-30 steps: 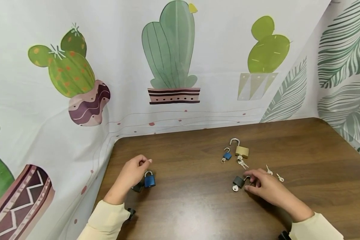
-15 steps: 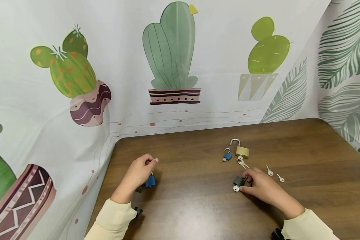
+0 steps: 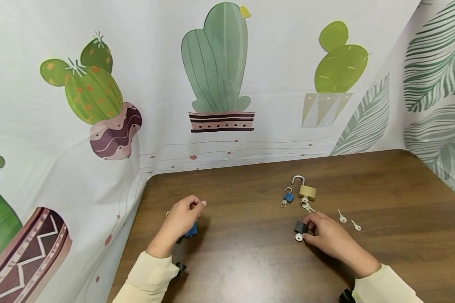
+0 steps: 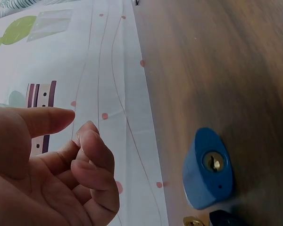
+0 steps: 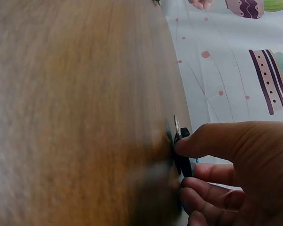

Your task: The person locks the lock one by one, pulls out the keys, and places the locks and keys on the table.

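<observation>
My right hand [image 3: 327, 233] pinches a black padlock [image 3: 301, 227] between thumb and fingertips. A silver key [image 3: 298, 237] sticks out of its near end; the shackle is hidden by the fingers. In the right wrist view the thumb lies along the edge of this black padlock [image 5: 185, 162], low over the table. On the left, my left hand [image 3: 183, 216] hovers with loosely curled fingers and holds nothing. Partly behind it stands a blue padlock [image 3: 191, 231], its keyhole facing the left wrist camera. Beside that blue padlock [image 4: 210, 174], a dark padlock [image 4: 225, 218] shows at the frame's bottom edge.
Farther back lie an unlocked brass padlock [image 3: 307, 192] with keys [image 3: 306, 205] and a small unlocked blue padlock [image 3: 289, 198]. Two loose keys, one nearer the hand [image 3: 342, 216] and another key [image 3: 356, 226], lie right of my right hand. A cactus-print cloth [image 3: 273, 139] hangs behind the table.
The right hand has shifted slightly left and closed its fingers over the black padlock's shackle. My left hand has drifted right, covering more of the blue padlock.
</observation>
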